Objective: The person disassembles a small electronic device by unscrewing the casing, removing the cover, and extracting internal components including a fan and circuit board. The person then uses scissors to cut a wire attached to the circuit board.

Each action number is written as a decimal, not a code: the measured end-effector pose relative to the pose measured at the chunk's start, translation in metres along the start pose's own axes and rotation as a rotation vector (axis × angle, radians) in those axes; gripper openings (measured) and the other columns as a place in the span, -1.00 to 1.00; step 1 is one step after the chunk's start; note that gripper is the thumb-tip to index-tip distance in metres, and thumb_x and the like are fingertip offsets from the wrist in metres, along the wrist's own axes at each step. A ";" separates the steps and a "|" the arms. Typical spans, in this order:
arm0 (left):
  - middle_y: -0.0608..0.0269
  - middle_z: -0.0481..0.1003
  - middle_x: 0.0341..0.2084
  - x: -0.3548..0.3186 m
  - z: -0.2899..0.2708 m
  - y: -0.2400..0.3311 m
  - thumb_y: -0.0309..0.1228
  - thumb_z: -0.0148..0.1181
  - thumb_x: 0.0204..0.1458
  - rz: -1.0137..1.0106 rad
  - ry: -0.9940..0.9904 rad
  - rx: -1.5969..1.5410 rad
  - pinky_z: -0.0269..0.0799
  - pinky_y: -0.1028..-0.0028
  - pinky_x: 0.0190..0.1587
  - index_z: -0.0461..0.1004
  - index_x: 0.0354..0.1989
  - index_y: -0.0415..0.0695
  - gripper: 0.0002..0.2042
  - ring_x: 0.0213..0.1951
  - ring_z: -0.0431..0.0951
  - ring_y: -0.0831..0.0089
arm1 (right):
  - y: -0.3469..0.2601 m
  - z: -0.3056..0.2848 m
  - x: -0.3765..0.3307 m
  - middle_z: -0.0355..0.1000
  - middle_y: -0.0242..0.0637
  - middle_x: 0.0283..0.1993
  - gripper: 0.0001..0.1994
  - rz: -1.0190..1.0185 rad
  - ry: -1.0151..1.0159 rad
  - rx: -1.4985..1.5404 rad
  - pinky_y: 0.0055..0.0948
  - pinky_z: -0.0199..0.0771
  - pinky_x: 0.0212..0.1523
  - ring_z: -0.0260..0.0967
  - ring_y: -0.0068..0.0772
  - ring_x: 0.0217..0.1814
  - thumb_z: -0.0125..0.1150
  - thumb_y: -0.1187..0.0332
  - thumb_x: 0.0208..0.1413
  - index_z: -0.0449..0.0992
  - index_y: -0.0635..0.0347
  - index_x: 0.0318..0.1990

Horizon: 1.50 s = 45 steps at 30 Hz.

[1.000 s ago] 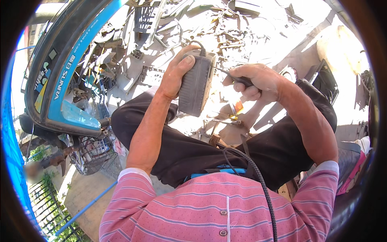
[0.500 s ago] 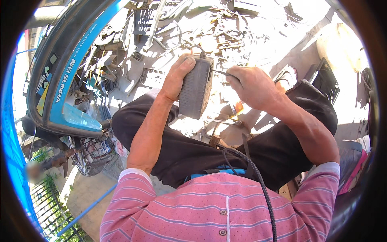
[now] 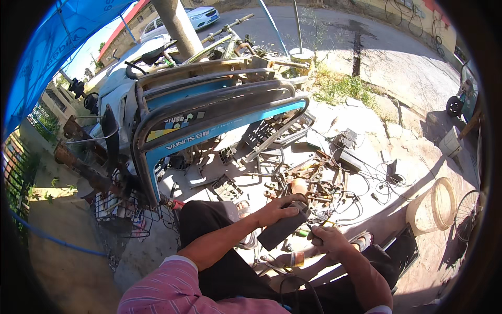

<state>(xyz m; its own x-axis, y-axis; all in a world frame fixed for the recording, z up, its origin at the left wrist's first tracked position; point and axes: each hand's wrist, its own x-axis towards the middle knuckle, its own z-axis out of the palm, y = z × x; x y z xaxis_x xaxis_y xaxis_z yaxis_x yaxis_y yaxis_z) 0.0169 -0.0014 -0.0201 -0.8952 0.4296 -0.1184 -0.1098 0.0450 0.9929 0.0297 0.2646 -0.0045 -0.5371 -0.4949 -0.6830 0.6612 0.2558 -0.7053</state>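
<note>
The left hand (image 3: pixel 277 211) holds a dark box (image 3: pixel 282 230) firmly, with the thumb lying over the upper part. The box is in the air above the ground (image 3: pixel 371 115), tilted in front of the lap, its lower corner pointing to the left knee and its upper end toward the scrap metal parts (image 3: pixel 334 183). The right hand (image 3: pixel 334 243) is closed around the dark handle of a slim tool (image 3: pixel 316 239), close beside the right edge of the box. Whether the tip touches the box is too small for me to tell. In my judgement, for working well at this side, the left hand should press the box steady, perhaps with its lower corner supported against the thigh, because a box held only in the air can turn under force. The fingers of the left hand would be safer away from the line of the tip, since a slip could reach them. It seems better to push with small, controlled pressure, and to turn the box a little toward the eyes, so that its edge can be seen clearly.
</note>
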 end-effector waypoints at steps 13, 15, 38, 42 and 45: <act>0.15 0.48 0.11 -0.007 -0.008 0.004 -0.14 0.17 0.19 -0.065 0.073 0.062 0.35 0.37 0.19 0.30 0.36 -0.10 -0.42 0.10 0.48 0.36 | -0.010 0.010 -0.002 0.27 -0.51 -0.52 -0.68 -0.044 -0.012 0.043 -0.50 0.16 -0.55 0.12 -0.61 -0.59 0.01 0.18 0.36 0.60 0.22 -0.21; 0.12 0.46 0.13 -0.003 -0.007 -0.002 -0.16 0.17 0.18 -0.063 0.054 0.003 0.35 0.35 0.19 0.28 0.38 -0.10 -0.40 0.11 0.47 0.33 | -0.016 0.006 -0.010 0.22 -0.55 -0.52 -0.69 0.053 -0.076 0.162 -0.55 0.05 -0.62 0.02 -0.67 -0.63 0.01 0.18 0.37 0.57 0.23 -0.13; 0.10 0.50 0.00 0.007 0.001 -0.015 -0.09 0.25 0.11 -0.043 0.019 -0.218 0.54 0.40 -0.02 0.29 0.30 -0.20 -0.36 -0.07 0.57 0.35 | 0.009 -0.014 0.016 0.34 -0.52 -0.54 -0.51 0.081 -0.151 0.220 -0.61 -0.01 -0.75 0.04 -0.71 -0.72 -0.11 -0.03 0.42 0.60 0.16 -0.30; 0.12 0.48 0.03 0.006 0.001 -0.019 -0.02 0.27 0.07 -0.046 0.016 -0.142 0.49 0.41 0.04 0.29 0.30 -0.22 -0.29 -0.01 0.54 0.37 | 0.020 -0.015 0.019 0.26 -0.60 -0.58 -0.51 0.142 -0.302 0.274 -0.64 -0.09 -0.74 -0.04 -0.76 -0.72 -0.15 -0.05 0.44 0.59 0.12 -0.23; 0.12 0.49 0.00 0.003 0.008 -0.011 -0.05 0.24 0.10 -0.074 -0.024 -0.223 0.51 0.41 0.01 0.30 0.28 -0.21 -0.34 -0.05 0.56 0.37 | 0.030 -0.014 0.023 0.18 -0.61 -0.62 -0.53 0.005 -0.210 0.067 -0.59 0.04 -0.67 0.03 -0.72 -0.67 -0.10 -0.07 0.43 0.57 0.13 -0.18</act>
<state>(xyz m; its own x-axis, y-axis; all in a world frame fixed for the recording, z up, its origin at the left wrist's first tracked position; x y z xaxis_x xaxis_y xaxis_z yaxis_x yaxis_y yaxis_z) 0.0184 0.0067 -0.0318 -0.8709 0.4542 -0.1879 -0.2695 -0.1217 0.9553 0.0300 0.2722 -0.0437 -0.4176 -0.6580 -0.6266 0.7005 0.2060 -0.6832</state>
